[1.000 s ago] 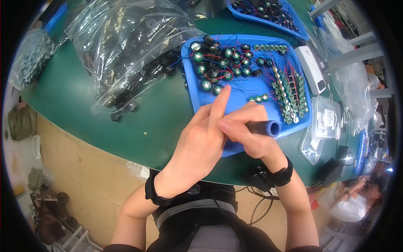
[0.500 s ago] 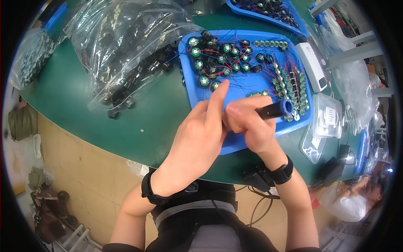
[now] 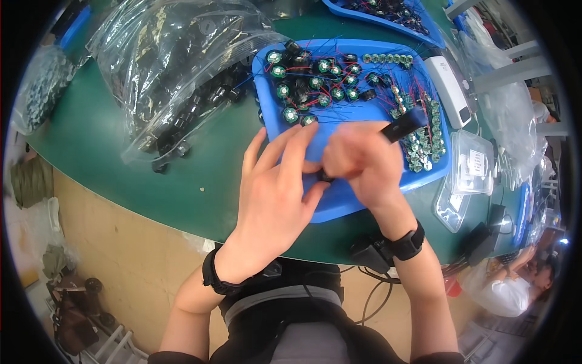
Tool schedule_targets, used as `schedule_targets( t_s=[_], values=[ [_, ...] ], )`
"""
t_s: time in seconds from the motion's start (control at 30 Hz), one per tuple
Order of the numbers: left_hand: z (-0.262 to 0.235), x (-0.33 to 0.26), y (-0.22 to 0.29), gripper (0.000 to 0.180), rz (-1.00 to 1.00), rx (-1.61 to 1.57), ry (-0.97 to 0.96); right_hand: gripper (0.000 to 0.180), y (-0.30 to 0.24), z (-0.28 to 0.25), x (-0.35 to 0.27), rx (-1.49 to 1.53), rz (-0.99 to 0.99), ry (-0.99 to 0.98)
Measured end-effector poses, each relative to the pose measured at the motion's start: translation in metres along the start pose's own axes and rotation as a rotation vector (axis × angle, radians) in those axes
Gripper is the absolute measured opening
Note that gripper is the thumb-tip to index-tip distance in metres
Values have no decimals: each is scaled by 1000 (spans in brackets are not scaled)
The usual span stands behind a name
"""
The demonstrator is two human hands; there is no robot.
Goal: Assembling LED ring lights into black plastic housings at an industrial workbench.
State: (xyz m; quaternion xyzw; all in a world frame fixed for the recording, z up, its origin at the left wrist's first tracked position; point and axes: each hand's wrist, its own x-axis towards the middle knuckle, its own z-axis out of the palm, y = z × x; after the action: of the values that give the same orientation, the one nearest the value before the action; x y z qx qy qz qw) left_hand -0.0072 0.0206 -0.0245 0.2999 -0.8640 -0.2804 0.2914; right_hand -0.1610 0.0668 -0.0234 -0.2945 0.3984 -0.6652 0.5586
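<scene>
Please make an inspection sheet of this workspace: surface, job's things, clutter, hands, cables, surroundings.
Surface: green table, rounded front edge.
Job's things: blue tray with small round green parts on red and blue wires; dark tube in the right hand.
Clutter: clear bags of black parts; white device; clear boxes; second tray.
Hands: left hand open, fingertips at the right hand, which grips the tube.
Cables: black ones hang below the table edge.
Surroundings: tan floor; another person at lower right.

A blue tray (image 3: 357, 203) sits on a green table (image 3: 109, 145); black wristbands (image 3: 407, 241).
</scene>
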Motion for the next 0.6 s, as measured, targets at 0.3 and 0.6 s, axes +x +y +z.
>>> schedule_targets(
  t_s=[0.3, 0.6],
  values=[
    [-42, 24, 13, 21, 127, 76, 93, 8, -64, -30, -5, -1028, -274, 291],
    [-46, 93, -37, 18, 304, 186, 188, 19, -53, -37, -13, -1539, -201, 54]
  ],
)
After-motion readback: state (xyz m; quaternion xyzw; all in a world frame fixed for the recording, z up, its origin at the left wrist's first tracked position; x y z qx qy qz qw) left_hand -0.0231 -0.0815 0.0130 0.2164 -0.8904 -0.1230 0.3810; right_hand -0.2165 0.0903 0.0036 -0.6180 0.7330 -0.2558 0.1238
